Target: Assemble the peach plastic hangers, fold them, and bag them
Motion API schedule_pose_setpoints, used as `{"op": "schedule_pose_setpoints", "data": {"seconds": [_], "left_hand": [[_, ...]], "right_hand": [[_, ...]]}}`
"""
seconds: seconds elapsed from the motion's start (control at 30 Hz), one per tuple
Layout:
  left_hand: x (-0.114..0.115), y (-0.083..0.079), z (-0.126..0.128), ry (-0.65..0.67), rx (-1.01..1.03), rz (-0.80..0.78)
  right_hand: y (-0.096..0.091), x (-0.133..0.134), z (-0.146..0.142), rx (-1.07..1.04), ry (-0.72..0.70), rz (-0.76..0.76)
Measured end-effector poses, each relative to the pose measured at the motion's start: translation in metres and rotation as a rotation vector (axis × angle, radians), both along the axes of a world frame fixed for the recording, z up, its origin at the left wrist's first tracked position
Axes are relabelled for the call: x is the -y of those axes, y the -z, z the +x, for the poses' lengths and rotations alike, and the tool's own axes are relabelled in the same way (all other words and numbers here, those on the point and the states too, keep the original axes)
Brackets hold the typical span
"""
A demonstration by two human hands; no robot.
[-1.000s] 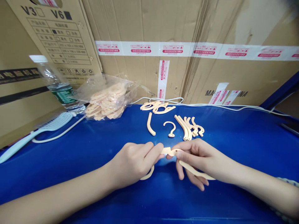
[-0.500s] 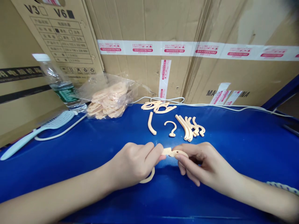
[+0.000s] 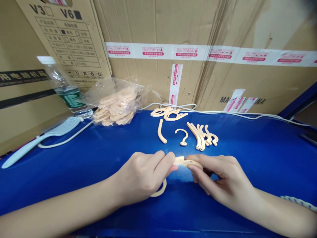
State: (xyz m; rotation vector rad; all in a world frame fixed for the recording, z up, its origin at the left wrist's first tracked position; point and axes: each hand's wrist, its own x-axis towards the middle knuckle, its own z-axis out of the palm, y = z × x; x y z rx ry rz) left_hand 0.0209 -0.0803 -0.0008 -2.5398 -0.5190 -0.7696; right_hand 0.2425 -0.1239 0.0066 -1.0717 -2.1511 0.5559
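One flat piece end to end with a holed piece, above mid worktop.
The left hand has its grip clamped on the first; the right hand pinches the second, long axis toward the right edge.

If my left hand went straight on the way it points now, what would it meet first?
Probably the pale piece pinched in your right hand, just ahead, though depth is hard to judge.

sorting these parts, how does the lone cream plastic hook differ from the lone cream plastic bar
The lone cream plastic hook curls round; the lone cream plastic bar bends gently. The hook widens into a foot; the bar stays slim. Both lie on the blue tabletop.
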Motion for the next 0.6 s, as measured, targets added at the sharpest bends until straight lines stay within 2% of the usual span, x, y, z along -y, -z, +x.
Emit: {"op": "schedule_pose_setpoints", "data": {"seconds": [0.33, 0.43, 0.5, 0.53, 0.6], "left_hand": [[0.0018, 0.001, 0.0, 0.018, 0.053, -0.028], [-0.0016, 0.0032, 0.0009, 0.053, 0.124, -0.234], [-0.0045, 0.004, 0.0019, 0.067, 0.196, -0.396], [-0.0056, 0.0036, 0.0024, 0.062, 0.23, -0.459], [-0.0068, 0.0009, 0.0038, 0.035, 0.284, -0.562]], "right_hand": [[0.0034, 0.0009, 0.0025, 0.037, 0.027, 0.137], [0.0064, 0.0042, 0.0055, 0.08, -0.02, 0.249], [0.0065, 0.0041, 0.0069, 0.079, -0.039, 0.252], [0.0057, 0.0029, 0.007, 0.052, -0.03, 0.201], [0.0029, -0.0015, 0.0063, -0.058, 0.014, 0.007]]}}
